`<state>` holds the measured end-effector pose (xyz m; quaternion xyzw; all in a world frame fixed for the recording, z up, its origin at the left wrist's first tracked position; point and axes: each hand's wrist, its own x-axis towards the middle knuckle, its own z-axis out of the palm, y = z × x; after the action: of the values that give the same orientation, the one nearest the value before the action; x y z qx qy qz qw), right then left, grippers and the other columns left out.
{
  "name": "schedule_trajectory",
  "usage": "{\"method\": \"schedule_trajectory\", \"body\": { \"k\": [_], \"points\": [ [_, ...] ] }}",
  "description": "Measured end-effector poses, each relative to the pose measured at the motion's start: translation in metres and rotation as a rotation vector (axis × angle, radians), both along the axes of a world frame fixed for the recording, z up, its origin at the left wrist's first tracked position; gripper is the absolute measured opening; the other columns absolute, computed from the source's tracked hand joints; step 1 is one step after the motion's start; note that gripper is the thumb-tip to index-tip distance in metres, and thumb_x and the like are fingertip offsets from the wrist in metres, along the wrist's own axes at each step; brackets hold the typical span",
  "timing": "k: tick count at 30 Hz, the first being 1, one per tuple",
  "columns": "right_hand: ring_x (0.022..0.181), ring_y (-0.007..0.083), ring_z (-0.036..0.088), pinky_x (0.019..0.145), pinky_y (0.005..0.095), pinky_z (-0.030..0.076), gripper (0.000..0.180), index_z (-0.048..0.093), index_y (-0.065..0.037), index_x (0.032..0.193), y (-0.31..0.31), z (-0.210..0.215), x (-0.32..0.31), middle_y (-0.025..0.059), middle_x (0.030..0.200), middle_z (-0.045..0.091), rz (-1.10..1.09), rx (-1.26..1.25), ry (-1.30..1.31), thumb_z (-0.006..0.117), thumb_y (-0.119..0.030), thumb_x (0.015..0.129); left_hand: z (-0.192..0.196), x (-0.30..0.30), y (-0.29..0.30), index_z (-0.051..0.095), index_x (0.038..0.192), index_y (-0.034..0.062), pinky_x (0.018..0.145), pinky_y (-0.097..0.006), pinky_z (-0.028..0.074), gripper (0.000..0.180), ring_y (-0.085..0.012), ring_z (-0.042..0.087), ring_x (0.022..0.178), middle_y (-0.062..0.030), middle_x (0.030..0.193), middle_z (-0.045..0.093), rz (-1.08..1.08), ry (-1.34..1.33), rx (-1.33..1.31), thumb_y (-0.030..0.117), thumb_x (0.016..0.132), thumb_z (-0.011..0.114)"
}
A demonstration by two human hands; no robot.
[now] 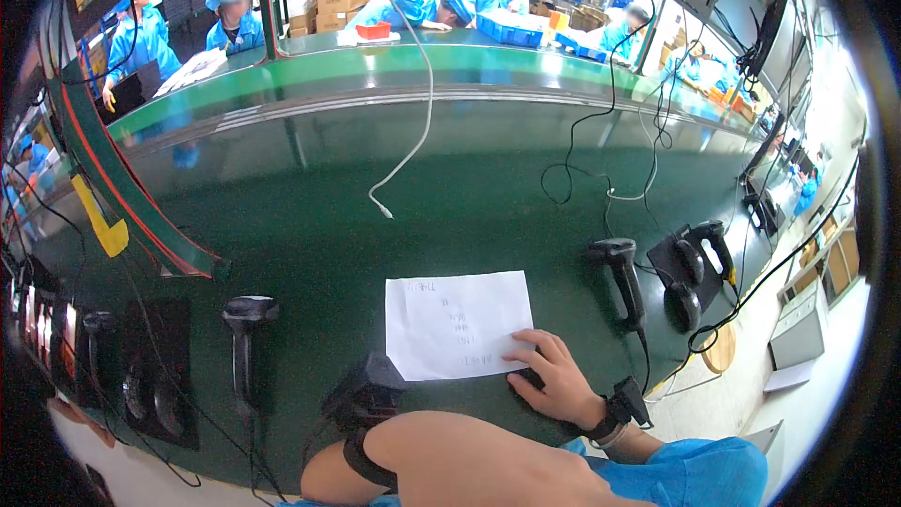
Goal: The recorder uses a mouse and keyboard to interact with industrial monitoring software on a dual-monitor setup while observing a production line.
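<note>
A white sheet of paper [457, 324] with a few upside-down handwritten lines lies on the green tabletop [310, 244]. My right hand [558, 380] rests at its lower right corner, fingertips on the paper and fingers apart. A black strap with a small dark device [627, 404] circles the right wrist. My left arm is bent across the lower middle, close to the camera, a black band [361, 458] around its wrist. Only a strip of my left hand [328, 477] shows, its fingers hidden. Just above that band, a dark boxy device [368, 390] overlaps the sheet's lower left corner.
Black barcode scanners stand left [246, 347] and right [621, 282] of the sheet. Beyond the right one lies a black pad [676, 268] with dark devices. A white cable [427, 122] hangs over the table. Workers in blue [246, 28] sit past the green ledge [385, 61].
</note>
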<state>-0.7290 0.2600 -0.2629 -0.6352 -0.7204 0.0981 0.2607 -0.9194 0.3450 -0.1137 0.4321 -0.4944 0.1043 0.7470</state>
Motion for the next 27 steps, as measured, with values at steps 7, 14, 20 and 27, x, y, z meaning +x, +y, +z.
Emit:
{"method": "schedule_trajectory", "body": {
  "k": [7, 14, 20, 27],
  "points": [
    [0.130, 0.0391, 0.049, 0.110, 0.0488, 0.040, 0.035, 0.063, -0.010, 0.123, 0.001, 0.000, 0.001, 0.0169, 0.138, 0.052, 0.011, 0.016, 0.009, 0.071, -0.018, 0.090, -0.004, 0.001, -0.006, 0.053, 0.138, -0.0120, 0.082, -0.037, 0.054, 0.127, -0.0383, 0.071, 0.102, -0.0309, 0.124, 0.066, 0.012, -0.017, -0.109, 0.067, 0.046, 0.094],
    [0.130, 0.0390, 0.049, 0.110, 0.0488, 0.041, 0.034, 0.063, -0.010, 0.123, 0.000, 0.001, 0.000, 0.0171, 0.139, 0.051, 0.011, 0.006, -0.010, 0.071, -0.018, 0.091, -0.005, 0.002, -0.007, 0.054, 0.137, -0.0121, 0.082, -0.036, 0.056, 0.128, -0.0393, 0.071, 0.105, -0.0314, 0.124, 0.066, -0.025, 0.013, -0.070, 0.065, 0.043, 0.095],
    [0.132, 0.0387, 0.048, 0.110, 0.0489, 0.041, 0.033, 0.063, -0.010, 0.123, 0.000, 0.001, 0.000, 0.0168, 0.139, 0.051, 0.009, -0.002, -0.002, 0.071, -0.019, 0.092, -0.006, 0.003, -0.012, 0.053, 0.136, -0.0136, 0.082, -0.036, 0.056, 0.128, -0.0400, 0.071, 0.107, -0.0318, 0.125, 0.066, -0.033, -0.001, -0.142, 0.064, 0.043, 0.096],
    [0.132, 0.0388, 0.048, 0.111, 0.0491, 0.041, 0.034, 0.064, -0.010, 0.124, 0.000, 0.001, 0.000, 0.0167, 0.139, 0.051, 0.009, 0.004, -0.001, 0.071, -0.019, 0.091, -0.005, 0.004, -0.006, 0.052, 0.132, -0.0138, 0.076, -0.034, 0.057, 0.125, -0.0378, 0.072, 0.099, -0.0275, 0.116, 0.065, -0.026, 0.021, -0.039, 0.065, 0.045, 0.096]
  ]
}}
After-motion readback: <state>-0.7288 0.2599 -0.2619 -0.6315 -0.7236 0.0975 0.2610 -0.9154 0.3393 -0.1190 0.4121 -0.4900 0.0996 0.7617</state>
